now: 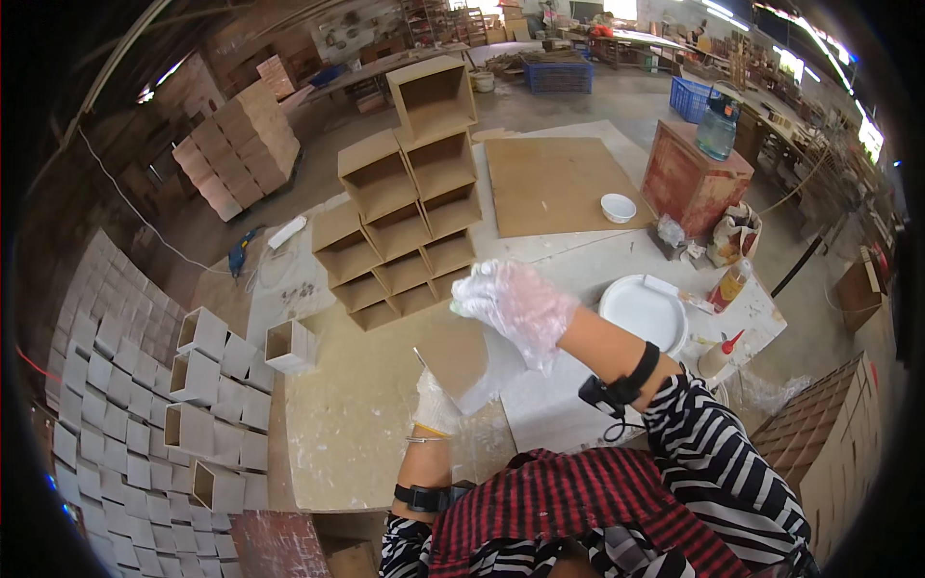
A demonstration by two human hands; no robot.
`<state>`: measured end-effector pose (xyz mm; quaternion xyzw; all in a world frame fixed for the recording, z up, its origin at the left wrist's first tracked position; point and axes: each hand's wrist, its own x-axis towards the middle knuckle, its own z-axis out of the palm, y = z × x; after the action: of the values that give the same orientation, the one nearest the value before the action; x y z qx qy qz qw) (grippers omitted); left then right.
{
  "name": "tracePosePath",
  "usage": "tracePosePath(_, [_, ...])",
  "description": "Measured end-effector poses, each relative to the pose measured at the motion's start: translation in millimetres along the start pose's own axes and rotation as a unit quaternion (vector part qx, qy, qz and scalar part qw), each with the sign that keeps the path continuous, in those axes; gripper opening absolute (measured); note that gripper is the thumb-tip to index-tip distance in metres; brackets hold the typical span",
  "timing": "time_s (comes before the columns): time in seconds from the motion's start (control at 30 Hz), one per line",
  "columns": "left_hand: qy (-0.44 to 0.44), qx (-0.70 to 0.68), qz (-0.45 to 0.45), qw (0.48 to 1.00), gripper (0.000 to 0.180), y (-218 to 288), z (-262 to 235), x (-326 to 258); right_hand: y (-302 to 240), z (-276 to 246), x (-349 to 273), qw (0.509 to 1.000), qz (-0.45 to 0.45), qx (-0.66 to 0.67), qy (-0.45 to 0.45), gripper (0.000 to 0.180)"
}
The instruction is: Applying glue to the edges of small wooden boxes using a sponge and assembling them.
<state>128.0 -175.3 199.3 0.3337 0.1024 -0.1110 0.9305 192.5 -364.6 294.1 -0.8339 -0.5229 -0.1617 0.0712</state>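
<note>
My left hand [438, 405], in a white knit glove, grips the near left edge of a small box [455, 361] over the table. The box has a brown face and a whitish side. Above and to the right of it is my right hand [520, 308], in a clear plastic glove smeared with white. Its fingers are curled closed, and whatever they hold is hidden. Just beyond both hands, brown open-fronted boxes [400, 226] are stacked in a stepped pile. To the right of my right hand sits a round white tub lid or basin [644, 313], with a white-headed brush [665, 287] across its rim.
Many whitish boxes [116, 424] are stacked at left; one box [291, 347] stands on the table's left edge. At right are a red-capped glue bottle [721, 354], a bottle of reddish liquid [729, 286] and a red cabinet [694, 173]. A white bowl [619, 207] rests on a brown board [559, 183].
</note>
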Motion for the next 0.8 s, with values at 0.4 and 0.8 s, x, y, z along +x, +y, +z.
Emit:
tracePosePath(0.4, [-0.073,0.463,0.039,0.883,0.044,-10,-43,19,-15,-5,3,0.996,-0.027,0.054,-0.070,0.047])
tracePosePath(0.8, [-0.012,0.198,0.008,0.980,0.044,-16,-28,5,-19,-3,24,0.996,-0.012,0.042,-0.079,0.044])
